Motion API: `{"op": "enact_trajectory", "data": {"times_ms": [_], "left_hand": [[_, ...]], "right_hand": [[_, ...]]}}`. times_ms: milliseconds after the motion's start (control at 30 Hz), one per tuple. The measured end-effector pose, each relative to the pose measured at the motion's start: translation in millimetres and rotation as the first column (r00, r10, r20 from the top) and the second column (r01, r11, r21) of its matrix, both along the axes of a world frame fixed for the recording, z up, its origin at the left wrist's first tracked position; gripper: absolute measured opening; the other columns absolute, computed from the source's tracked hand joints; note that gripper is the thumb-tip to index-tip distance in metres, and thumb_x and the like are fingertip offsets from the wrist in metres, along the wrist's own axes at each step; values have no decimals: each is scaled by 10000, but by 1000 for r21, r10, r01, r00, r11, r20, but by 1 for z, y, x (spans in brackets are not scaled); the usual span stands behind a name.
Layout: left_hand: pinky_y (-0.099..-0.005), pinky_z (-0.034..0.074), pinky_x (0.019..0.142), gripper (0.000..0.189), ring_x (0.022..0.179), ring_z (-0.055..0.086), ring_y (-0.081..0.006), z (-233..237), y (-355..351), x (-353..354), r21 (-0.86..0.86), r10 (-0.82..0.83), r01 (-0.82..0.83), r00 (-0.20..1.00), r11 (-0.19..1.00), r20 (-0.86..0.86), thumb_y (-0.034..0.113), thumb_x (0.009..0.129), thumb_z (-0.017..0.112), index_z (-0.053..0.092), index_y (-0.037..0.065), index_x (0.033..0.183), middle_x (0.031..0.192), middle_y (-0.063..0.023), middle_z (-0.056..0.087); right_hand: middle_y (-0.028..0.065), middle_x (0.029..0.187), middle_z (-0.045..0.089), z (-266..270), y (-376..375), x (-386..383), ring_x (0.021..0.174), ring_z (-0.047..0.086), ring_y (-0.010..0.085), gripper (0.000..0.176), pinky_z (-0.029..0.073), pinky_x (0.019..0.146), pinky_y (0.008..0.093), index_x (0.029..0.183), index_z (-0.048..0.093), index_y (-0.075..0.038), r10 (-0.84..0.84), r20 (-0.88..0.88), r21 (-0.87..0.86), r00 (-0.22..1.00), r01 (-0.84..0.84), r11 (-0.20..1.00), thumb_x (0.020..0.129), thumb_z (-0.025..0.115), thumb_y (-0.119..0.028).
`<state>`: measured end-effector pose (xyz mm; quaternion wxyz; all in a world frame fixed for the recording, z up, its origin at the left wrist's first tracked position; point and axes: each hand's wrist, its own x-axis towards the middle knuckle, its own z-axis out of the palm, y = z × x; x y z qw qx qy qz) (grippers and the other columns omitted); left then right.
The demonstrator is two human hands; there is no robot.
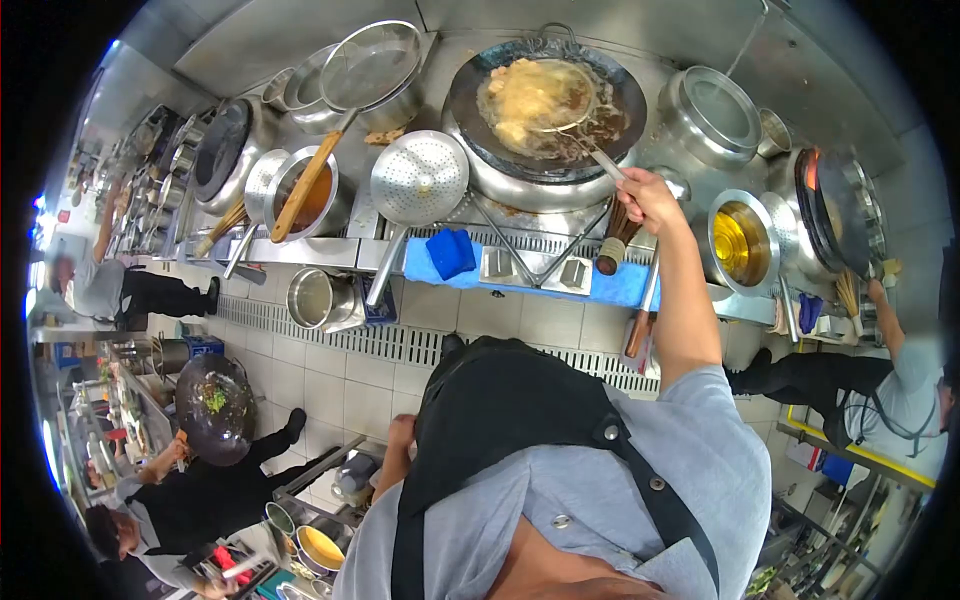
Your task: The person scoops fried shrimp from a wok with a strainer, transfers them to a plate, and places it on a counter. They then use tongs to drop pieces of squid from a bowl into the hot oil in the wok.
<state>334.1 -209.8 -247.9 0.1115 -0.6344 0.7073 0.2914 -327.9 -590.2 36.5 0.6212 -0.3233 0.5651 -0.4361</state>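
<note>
My right hand (652, 200) is wrapped round the handle of a wire skimmer (596, 150). Its round head sits in a black wok (470, 90), among golden pieces of frying food (530, 92) in bubbling dark oil. My left hand (402, 432) hangs low beside my black apron (510, 400), away from the stove; its fingers are mostly hidden. Just below my right hand are a bamboo brush (612, 250) and a wooden-handled tool (640, 325) leaning at the stove edge. A perforated ladle (420, 178) lies left of the wok.
Left of the wok stand a large mesh strainer (370, 65) and a pot of reddish liquid (310, 205). A pot of yellow oil (740, 243) is on the right. Blue cloths (450, 255) line the stove's front. Co-workers (190, 490) work behind and to both sides.
</note>
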Motion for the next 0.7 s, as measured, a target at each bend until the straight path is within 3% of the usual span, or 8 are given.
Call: {"op": "enact_trajectory", "data": {"times_ms": [33,67,133,467,533,567,633,700], "left_hand": [[-373,556,647,285,781,699,-264,4,-14,-9,65,313,-306,928,950,-204,206,811,728,691,75,1060,893,-119,717],[-339,549,641,285,778,696,-217,9,-28,-19,189,587,-560,720,807,-369,215,860,727,687,53,1092,899,-100,713],[-309,535,633,330,761,674,-151,36,-64,-42,397,862,-782,338,481,-378,255,918,722,669,9,1131,892,-68,699],[-321,539,618,331,771,680,-166,58,-98,-47,368,861,-787,388,495,-329,256,923,714,659,15,1143,964,-81,710],[-327,555,692,360,846,686,-188,55,-95,-41,555,931,-776,111,299,-347,287,942,691,642,16,1175,1034,-97,700],[-327,555,692,360,846,686,-188,57,-103,-35,555,930,-775,114,303,-349,287,942,691,642,16,1175,1034,-97,700],[-339,558,795,434,974,673,-216,64,-129,-22,599,821,-765,-172,238,-545,335,961,671,601,8,1239,1152,-112,675],[-358,541,885,527,1073,647,-234,84,-164,-19,593,756,-743,-184,312,-628,392,972,663,558,-8,1298,1247,-129,643]], "right_hand": [[29,704,544,9,6,-3,476,411,84,425,308,413,258,1325,509,39,-5,-33,2,999,5,1000,927,631,-44],[29,704,544,13,9,-6,476,411,84,425,308,413,258,1325,509,39,-1,-34,2,999,1,1000,927,631,-44],[22,708,559,17,15,-15,487,424,83,383,336,430,257,1276,540,33,-115,-126,-15,985,114,993,906,623,-17],[-3,696,568,78,45,-44,473,437,108,300,316,433,277,1171,612,-54,-31,-535,4,844,39,999,875,588,-92],[-7,681,563,89,43,-38,462,435,113,301,316,421,283,1170,613,-58,27,-584,62,811,11,998,873,594,-102],[-9,667,555,93,37,-30,453,434,109,296,315,411,288,1168,614,-58,138,-578,117,804,-85,989,877,594,-107],[-10,652,548,91,29,-17,444,434,106,291,314,401,294,1167,615,-58,248,-566,178,786,-176,968,882,595,-111],[-9,647,543,75,16,-7,445,435,94,276,311,403,286,1165,613,-47,317,-356,205,879,-257,944,898,603,-117]]}}
